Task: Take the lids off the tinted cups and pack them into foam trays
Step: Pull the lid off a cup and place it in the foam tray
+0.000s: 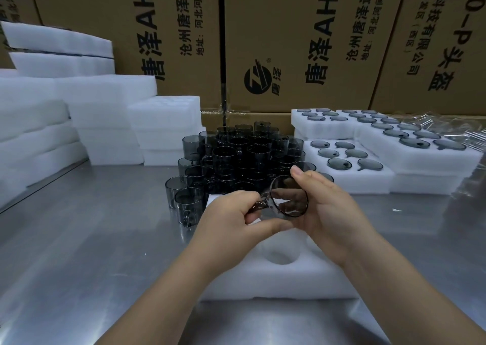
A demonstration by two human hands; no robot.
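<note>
One tinted cup (289, 200) is held on its side just above the near foam tray (263, 279). The left hand (231, 213) pinches the cup's handle (259, 206), and the right hand (331, 208) curls round its body. One round pocket shows in that tray.

Beyond the tray stand dozens of loose cups (236, 155), too many to count. Right of them, packed trays (368, 181) show six, six and twelve cups.

Everything rests on a brushed steel table (92, 239). White foam stacks (105, 102) rise left of the tray, with printed cardboard cartons (289, 42) behind.
</note>
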